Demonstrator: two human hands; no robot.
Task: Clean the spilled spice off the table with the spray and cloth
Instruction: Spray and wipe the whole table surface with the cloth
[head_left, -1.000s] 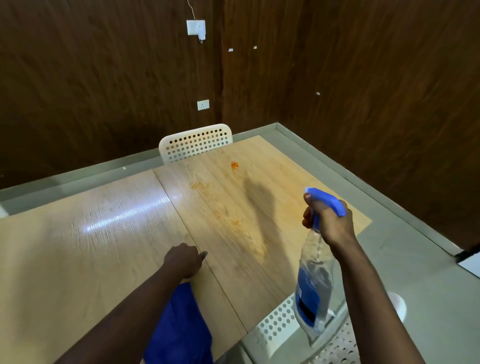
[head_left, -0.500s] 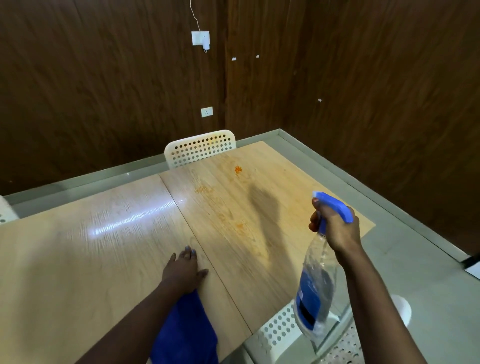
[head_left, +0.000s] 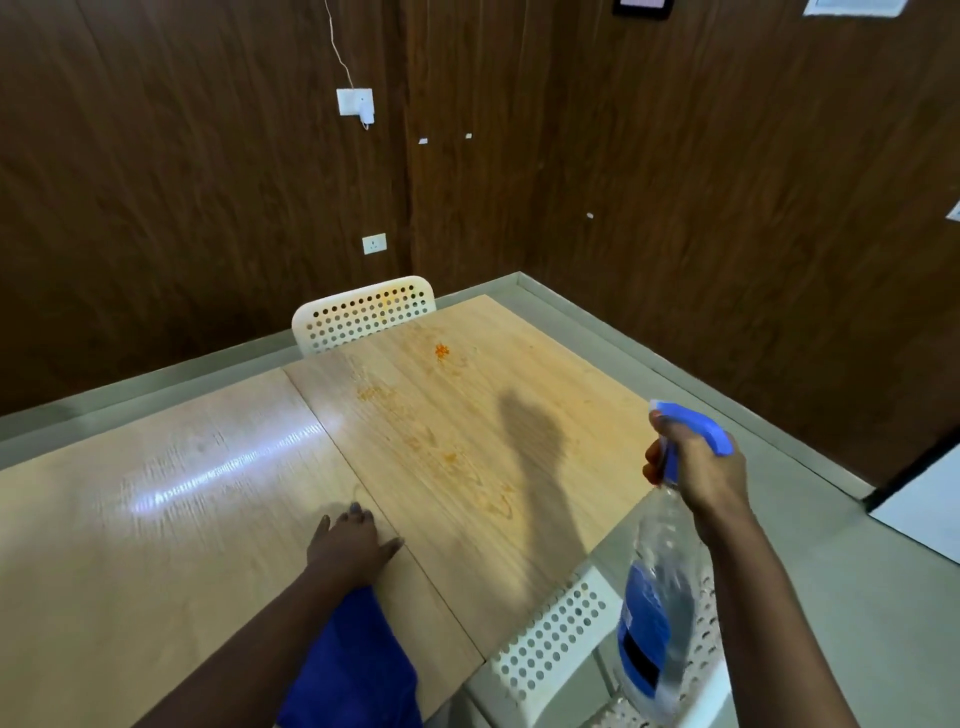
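Wooden surface (head_left: 171, 519), two panels joined by a seam; used here as the landmark. Orange spice spill (head_left: 441, 351) on the surface's right panel toward its far end, with fainter smears (head_left: 452, 457) trailing back toward the near edge. Right hand (head_left: 698, 475) raised above the surface's right near corner, grip wrapped around the neck of the spray bottle (head_left: 657, 608), fingers curled at the trigger under the blue spray head (head_left: 696, 426). Bottle is clear with a blue label, hanging tilted below the hand, off the surface's near right edge; slightly blurred. Nozzle points over the right panel. Left hand (head_left: 350, 543) flat on the surface right at the seam, near edge side, fingers straight and spread, grip wide, holding nothing. Blue cloth (head_left: 358, 660) lies on the surface at the near edge, under the left wrist and forearm. White perforated chair (head_left: 363, 312) at the far end of the surface, another white perforated chair (head_left: 556, 639) at the near right corner below the bottle. Dark wood-panel wall (head_left: 156, 182) behind the surface with a wall socket (head_left: 374, 243).
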